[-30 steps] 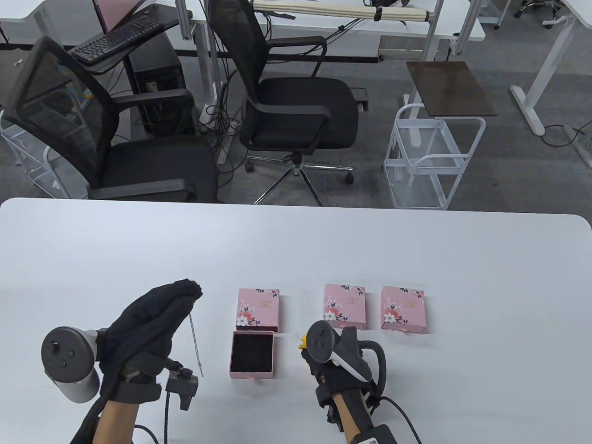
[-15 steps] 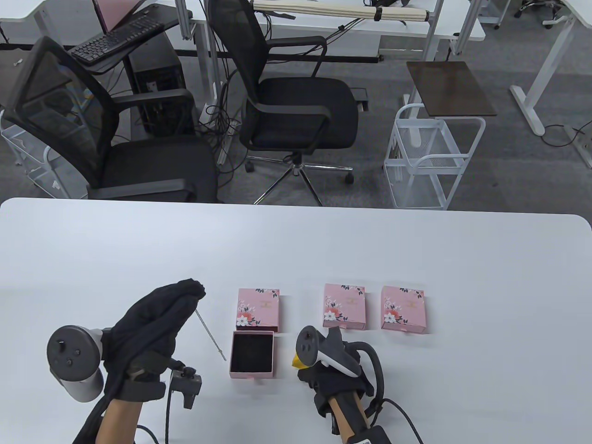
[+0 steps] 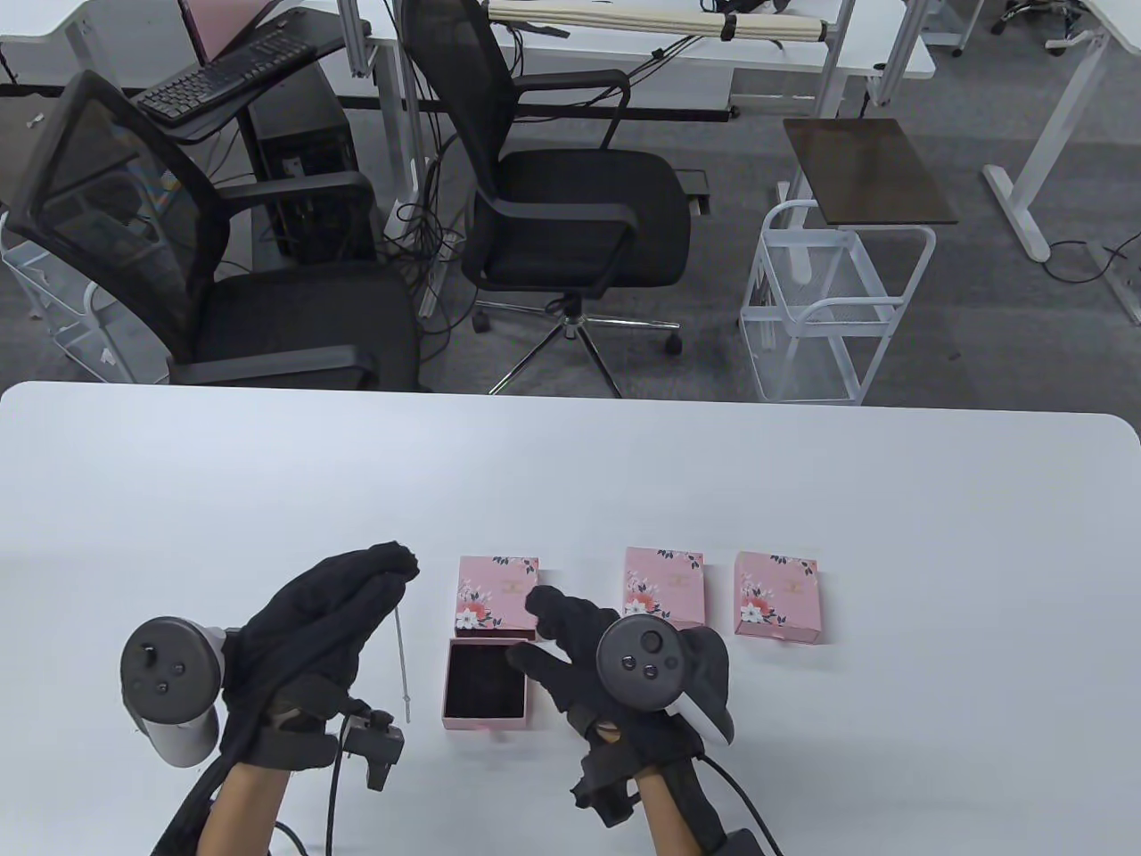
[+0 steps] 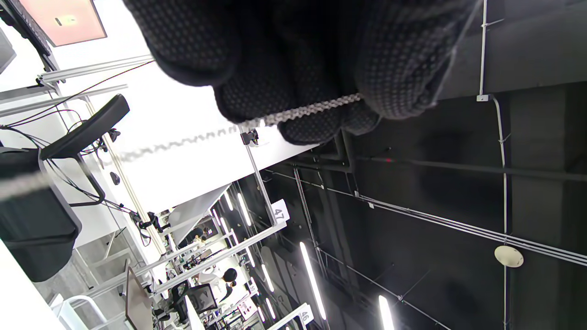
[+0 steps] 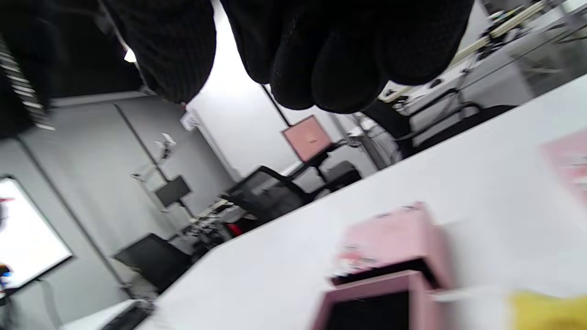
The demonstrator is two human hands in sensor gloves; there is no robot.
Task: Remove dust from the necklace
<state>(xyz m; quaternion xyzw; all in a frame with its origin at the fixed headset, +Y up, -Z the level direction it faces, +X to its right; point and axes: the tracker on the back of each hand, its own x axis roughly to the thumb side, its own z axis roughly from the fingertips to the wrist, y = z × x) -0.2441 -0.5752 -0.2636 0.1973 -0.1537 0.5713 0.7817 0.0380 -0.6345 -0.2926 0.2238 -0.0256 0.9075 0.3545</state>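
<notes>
Lower left of the table view: left hand (image 3: 312, 642) raised, fingertips pinched together on the top of the necklace (image 3: 403, 664); the chain hangs straight down just left of the open box tray (image 3: 484, 682), its lower end near the tabletop. Left wrist view confirms the chain clamped between the gloved fingers (image 4: 390, 68). Centre: pink box sleeve (image 3: 497, 595) lies just behind the tray. Right hand (image 3: 615, 664) hovers over the tray's right edge, fingers spread, holding nothing. A yellow item (image 5: 548, 311), probably the duster, shows blurred at the lower right of the right wrist view. Right of centre: two closed pink boxes (image 3: 664, 590), (image 3: 775, 596).

Judgement: necklace is out and presented; dusting not yet begun. Next move calls for the right hand to fetch the duster and wipe along the hanging chain.
</notes>
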